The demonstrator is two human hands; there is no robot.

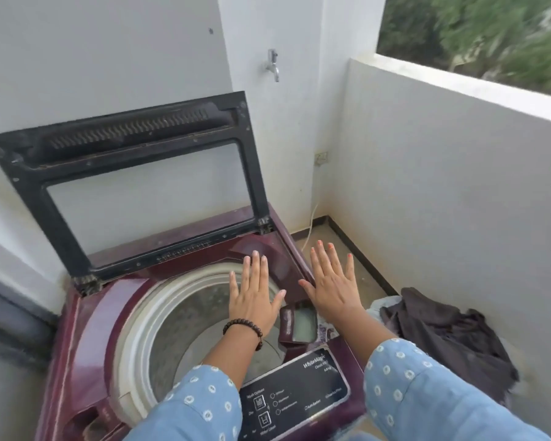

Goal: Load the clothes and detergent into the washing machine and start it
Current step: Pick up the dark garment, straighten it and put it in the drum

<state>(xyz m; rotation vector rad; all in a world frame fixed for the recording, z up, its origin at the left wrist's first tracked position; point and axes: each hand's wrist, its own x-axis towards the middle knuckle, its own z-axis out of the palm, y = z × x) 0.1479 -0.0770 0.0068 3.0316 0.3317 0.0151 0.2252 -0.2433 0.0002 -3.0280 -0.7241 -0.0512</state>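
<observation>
A maroon top-loading washing machine (pixel 86 316) is standing in the corner of a white-walled balcony, its dark-framed lid (pixel 134 173) standing raised against the wall behind it. The round drum (pixel 185 316) is lying open below the lid and is appearing to hold no laundry, though the view into it is partly blocked by the arms. The clothes (pixel 442 332), a dark crumpled heap, are lying to the right of the machine, well apart from both hands and lower than the machine's top; whether they are resting on the floor or on some pale support cannot be told. The black control panel (pixel 295 396) is sitting at the machine's near edge, between the two blue dotted sleeves. The small detergent drawer (pixel 299 321) is standing open beside the drum's right rim, between the two wrists. The left hand (pixel 255 294) is hovering flat over the right part of the drum, fingers spread wide, its grip slack and holding nothing; a beaded bracelet (pixel 244 327) is circling its wrist. The right hand (pixel 331 281) is hovering likewise over the machine's right edge, fingers splayed and grip empty. A metal tap (pixel 273 65) is projecting from the wall above.
</observation>
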